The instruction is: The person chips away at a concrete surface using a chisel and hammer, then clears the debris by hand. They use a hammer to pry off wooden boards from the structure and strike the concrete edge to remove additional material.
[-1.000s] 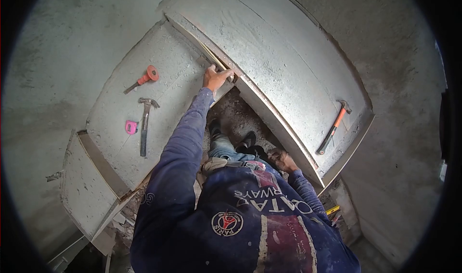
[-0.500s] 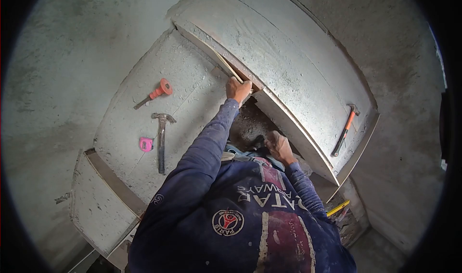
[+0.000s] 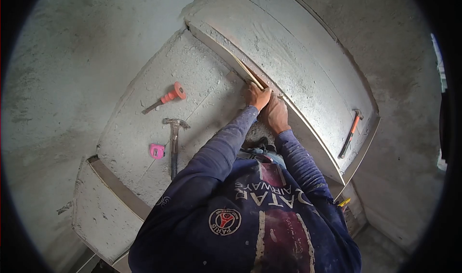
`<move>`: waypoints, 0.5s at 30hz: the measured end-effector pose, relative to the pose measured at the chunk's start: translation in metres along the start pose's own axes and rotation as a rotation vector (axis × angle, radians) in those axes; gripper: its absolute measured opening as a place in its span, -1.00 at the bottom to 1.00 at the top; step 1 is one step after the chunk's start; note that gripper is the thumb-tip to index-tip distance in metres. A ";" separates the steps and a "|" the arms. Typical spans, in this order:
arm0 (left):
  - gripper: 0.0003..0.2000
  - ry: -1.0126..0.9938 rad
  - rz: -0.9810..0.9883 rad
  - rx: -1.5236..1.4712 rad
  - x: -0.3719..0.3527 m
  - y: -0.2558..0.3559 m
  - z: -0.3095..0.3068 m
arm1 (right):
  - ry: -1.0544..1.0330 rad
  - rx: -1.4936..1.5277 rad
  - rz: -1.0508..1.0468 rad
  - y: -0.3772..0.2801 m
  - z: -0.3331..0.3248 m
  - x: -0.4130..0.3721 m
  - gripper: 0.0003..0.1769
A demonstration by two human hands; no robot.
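Note:
My left hand (image 3: 258, 96) is closed on the end of a thin board (image 3: 250, 75) that bows away from the front face of the upper step (image 3: 288, 47). A narrow reddish-brown gap shows behind the board. Right beside it, my right hand (image 3: 276, 114) has its fingers curled in at the same board end, touching or nearly touching the left hand. Its fingertips are mostly hidden, so what they grip is hard to make out. Both sleeves are dusty.
On the lower step (image 3: 197, 56) to the left lie a chisel with an orange hand guard (image 3: 169, 97), a claw hammer (image 3: 174, 145) and a pink tape measure (image 3: 157, 151). An orange-and-black hammer (image 3: 351, 133) rests on the upper step. Yellow tool (image 3: 344, 203) at lower right. Grit covers the surfaces.
My right hand has risen from near my waist to the board end beside my left hand. My left hand keeps hold of the board. The view has shifted slightly.

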State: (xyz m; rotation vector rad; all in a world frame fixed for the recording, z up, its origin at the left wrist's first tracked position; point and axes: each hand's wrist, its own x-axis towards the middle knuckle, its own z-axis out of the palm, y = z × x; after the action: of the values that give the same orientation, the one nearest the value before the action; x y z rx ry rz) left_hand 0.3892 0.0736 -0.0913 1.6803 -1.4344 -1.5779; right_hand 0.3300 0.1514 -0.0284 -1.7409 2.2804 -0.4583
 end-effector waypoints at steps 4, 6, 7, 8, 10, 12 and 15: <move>0.00 -0.027 -0.012 0.040 -0.016 0.013 -0.017 | 0.042 0.027 0.095 0.003 0.002 0.005 -0.74; 0.10 -0.065 -0.127 -0.165 -0.028 0.040 -0.038 | -0.058 -0.058 0.050 -0.005 -0.011 0.008 -0.72; 0.12 0.033 -0.095 -0.139 -0.015 0.037 -0.036 | -0.033 -0.118 0.044 -0.002 -0.005 0.008 -0.73; 0.15 0.133 -0.067 -0.111 -0.004 0.032 -0.034 | -0.036 -0.123 0.048 0.003 -0.001 0.007 -0.73; 0.18 0.234 -0.042 -0.091 0.002 0.034 -0.045 | -0.023 -0.211 -0.038 0.006 -0.002 0.009 -0.74; 0.18 0.050 -0.062 0.025 0.010 0.035 -0.062 | -0.042 -0.211 -0.053 0.004 -0.007 0.010 -0.74; 0.08 0.010 -0.022 -0.020 0.016 0.011 -0.062 | -0.086 -0.212 -0.086 -0.009 -0.016 0.007 -0.74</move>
State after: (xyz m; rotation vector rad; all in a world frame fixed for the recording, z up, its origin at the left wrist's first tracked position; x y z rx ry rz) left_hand 0.4381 0.0349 -0.0730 1.6961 -1.3952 -1.5880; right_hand 0.3300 0.1440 -0.0101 -1.9232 2.2710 -0.1567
